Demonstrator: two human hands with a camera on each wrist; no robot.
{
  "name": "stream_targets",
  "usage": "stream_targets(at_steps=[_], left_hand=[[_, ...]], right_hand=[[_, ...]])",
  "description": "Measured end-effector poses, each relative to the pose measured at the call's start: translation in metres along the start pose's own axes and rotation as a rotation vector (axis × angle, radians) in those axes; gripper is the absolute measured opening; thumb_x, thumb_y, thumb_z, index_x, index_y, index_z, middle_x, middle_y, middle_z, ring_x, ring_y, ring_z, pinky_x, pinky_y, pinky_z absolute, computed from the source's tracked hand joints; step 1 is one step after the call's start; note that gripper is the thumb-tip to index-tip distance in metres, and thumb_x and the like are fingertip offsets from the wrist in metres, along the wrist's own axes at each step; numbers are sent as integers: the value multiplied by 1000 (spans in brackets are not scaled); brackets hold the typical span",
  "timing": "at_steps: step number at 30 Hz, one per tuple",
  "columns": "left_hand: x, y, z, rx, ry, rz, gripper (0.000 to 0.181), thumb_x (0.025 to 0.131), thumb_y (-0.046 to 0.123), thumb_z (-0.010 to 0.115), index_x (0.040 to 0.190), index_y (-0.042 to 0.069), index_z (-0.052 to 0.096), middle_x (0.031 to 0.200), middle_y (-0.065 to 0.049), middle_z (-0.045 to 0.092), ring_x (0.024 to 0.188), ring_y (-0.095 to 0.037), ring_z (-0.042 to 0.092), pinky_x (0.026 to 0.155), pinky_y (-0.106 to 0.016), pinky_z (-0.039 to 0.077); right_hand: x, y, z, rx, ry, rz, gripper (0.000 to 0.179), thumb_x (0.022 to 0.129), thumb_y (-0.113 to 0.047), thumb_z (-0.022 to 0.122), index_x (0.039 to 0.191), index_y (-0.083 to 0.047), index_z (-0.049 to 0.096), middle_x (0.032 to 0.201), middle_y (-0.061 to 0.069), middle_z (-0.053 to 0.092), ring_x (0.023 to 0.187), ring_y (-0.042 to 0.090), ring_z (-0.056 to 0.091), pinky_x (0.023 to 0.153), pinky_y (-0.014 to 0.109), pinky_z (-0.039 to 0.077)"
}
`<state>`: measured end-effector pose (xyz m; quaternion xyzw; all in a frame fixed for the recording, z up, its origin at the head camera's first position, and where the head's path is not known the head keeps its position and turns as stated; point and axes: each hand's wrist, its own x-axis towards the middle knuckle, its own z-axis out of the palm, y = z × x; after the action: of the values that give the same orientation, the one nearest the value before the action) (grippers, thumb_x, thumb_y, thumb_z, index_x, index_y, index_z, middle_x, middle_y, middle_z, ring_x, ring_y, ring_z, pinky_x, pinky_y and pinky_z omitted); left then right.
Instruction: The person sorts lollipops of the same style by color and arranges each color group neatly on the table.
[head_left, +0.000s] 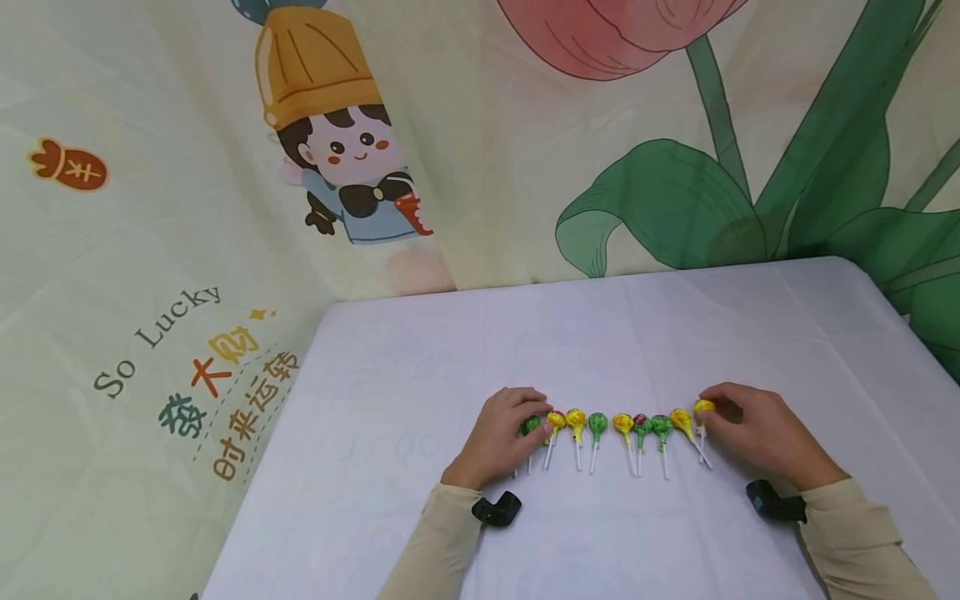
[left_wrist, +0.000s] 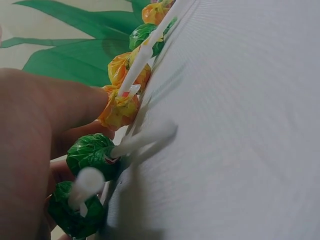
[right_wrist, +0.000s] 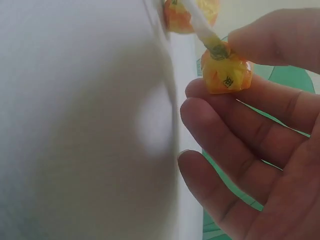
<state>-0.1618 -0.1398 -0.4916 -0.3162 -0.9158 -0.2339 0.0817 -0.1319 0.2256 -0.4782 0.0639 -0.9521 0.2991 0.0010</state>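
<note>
Wrapped lollipops with white sticks lie in a row across the table. My left hand [head_left: 495, 437] is at the row's left end, its thumb and finger pinching a yellow lollipop [left_wrist: 120, 107]. Two green lollipops [left_wrist: 91, 156] sit by its other fingers, partly hidden from the head view. At the right end, my right hand [head_left: 768, 433] pinches another yellow lollipop [right_wrist: 227, 75] by its head between thumb and index finger, the other fingers spread loosely. A neighbouring yellow lollipop [head_left: 680, 419] leans so that its stick crosses the held one's in the head view.
Between the hands lie more lollipops, among them a yellow one [head_left: 576, 418], a green one [head_left: 597, 423] and a red-and-green one [head_left: 641, 423]. A white cloth covers the table [head_left: 450, 367]. Behind it hangs a printed curtain [head_left: 487, 167]. Black wrist cameras sit on both sleeves.
</note>
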Motion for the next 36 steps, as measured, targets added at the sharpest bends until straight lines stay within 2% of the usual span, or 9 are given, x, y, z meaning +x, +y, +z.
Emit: stream_targets(at_steps=[12,23,36], left_hand=[[0,0,1,3,8,13,29,91,36,56,111,20,67,120,4,56,110,-12,47,96,-38,35],[0,0,1,11,-1,8,29,91,37,56,112,20,67,120,4,55,111,-13,47,97,-38,34],[0,4,2,25,23,17,30,91,37,57,117,24,65,118,6,55,109,-13,47,96,-37,34]], right_hand=[[-4,-11,-3,-32,14,-63,30,84,-26,68,107,-6,63,99,7,62,86,22,56,76,46,50],[-3,-6,-4,-16,10,-63,30,85,-27,67,107,-7,63,99,6,63,87,21,57,75,44,50],[-1,1,-3,48,38,-46,28,85,-29,67,106,-10,64,98,5,64,86,21,58,73,41,50]])
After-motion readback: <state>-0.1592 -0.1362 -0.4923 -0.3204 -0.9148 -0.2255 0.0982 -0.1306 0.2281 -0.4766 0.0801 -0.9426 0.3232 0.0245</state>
